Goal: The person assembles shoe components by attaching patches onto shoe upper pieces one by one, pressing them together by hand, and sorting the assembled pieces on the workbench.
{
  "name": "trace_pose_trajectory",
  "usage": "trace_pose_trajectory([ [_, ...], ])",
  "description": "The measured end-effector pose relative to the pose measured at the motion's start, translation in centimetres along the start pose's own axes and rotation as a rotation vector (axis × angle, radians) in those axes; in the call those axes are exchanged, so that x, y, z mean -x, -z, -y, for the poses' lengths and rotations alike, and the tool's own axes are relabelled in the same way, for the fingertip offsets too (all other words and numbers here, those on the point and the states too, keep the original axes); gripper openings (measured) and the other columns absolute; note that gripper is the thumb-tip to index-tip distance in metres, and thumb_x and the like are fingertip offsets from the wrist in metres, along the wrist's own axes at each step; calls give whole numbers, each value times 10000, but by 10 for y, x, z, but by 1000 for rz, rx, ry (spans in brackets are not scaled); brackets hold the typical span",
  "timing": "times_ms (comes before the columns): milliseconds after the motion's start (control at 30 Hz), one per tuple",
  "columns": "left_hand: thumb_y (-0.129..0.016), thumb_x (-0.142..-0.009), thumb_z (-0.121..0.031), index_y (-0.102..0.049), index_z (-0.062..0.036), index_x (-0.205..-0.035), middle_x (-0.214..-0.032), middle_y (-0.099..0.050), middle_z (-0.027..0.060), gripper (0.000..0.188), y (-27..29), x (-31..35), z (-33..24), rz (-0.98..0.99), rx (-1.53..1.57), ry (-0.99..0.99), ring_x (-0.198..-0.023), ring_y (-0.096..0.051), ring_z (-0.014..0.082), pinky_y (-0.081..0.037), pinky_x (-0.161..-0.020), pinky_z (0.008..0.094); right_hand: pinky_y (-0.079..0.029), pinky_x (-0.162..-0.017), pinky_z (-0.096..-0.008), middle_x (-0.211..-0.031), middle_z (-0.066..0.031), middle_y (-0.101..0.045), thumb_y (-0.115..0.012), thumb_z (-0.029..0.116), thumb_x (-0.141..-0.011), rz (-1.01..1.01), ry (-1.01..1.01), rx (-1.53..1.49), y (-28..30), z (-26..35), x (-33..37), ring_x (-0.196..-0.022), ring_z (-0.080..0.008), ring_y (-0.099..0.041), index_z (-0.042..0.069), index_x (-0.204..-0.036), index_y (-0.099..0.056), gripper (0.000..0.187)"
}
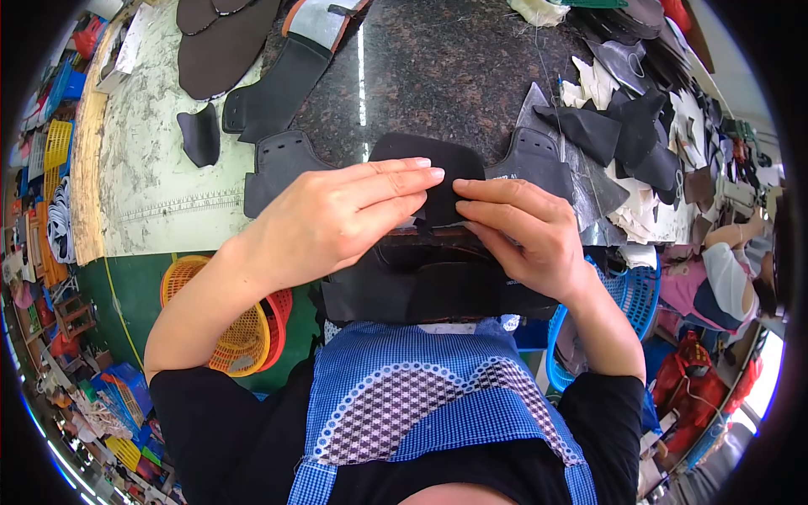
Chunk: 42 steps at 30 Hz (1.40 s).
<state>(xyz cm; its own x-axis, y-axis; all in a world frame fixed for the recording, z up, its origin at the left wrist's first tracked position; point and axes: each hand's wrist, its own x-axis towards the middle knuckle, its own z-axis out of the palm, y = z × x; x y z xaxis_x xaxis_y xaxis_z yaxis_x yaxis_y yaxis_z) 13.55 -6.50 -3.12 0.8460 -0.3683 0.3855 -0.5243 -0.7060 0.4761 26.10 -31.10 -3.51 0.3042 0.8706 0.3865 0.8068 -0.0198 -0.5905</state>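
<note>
A black piece with a rounded top (427,150) lies at the edge of the dark stone slab, under my hands. My left hand (345,210) lies across it, its fingers stretched out side by side and its thumb hidden. My right hand (534,227) rests its extended fingertips on the right side of the same piece, thumb lower down. Black leather parts with slotted ends, one on the left (282,156) and one on the right (539,156), spread out from beneath my hands. More black material (370,299) hangs over the table edge toward my apron (421,404).
Another long black leather part (282,93) and a small black scrap (199,136) lie at the left. Black offcuts (623,126) heap up at the right. Below the table stand a yellow basket (240,345) and a blue basket (631,295). A co-worker (707,282) sits at far right.
</note>
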Motion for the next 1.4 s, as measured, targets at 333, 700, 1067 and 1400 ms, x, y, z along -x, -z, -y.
trace_pose_trajectory([
  [333, -729, -855, 21, -724, 52, -1082, -1297, -703, 141, 229, -23, 4, -25, -19, -37, 250, -1207, -692, 300, -615, -938, 380, -620, -787, -377, -1135, -134, -753, -799, -1, -774, 35, -30, -23, -5, -5, 3, -947, -306, -755, 1, -994, -740, 227],
  [700, -766, -863, -87, -741, -7, -1080, -1260, -714, 121, 232, -12, 6, -22, 115, -160, 167, -1180, -698, 292, -550, -1025, 426, -535, -929, -407, -1115, -72, -656, -802, 130, -679, 142, -49, 55, -19, 15, -14, -1117, -293, -621, 35, -1010, -725, 353],
  [1067, -763, -912, -261, -685, -75, -1141, -1068, -700, 104, 304, 32, -51, 93, -326, -401, 385, -1040, -676, 319, -535, -891, 410, -456, -651, -329, -818, -29, -513, -662, 215, -719, 340, 293, 283, -13, 46, -7, -802, -193, -553, 101, -709, -595, 133],
  [1400, -669, -947, -113, -726, -159, -1091, -1060, -706, 29, 161, 45, -46, 116, -575, -584, 409, -908, -716, 280, -565, -736, 383, -564, -717, -391, -859, -54, -661, -832, 228, -795, 181, -96, -94, 18, 28, 83, -813, -276, -663, 54, -848, -712, 217],
])
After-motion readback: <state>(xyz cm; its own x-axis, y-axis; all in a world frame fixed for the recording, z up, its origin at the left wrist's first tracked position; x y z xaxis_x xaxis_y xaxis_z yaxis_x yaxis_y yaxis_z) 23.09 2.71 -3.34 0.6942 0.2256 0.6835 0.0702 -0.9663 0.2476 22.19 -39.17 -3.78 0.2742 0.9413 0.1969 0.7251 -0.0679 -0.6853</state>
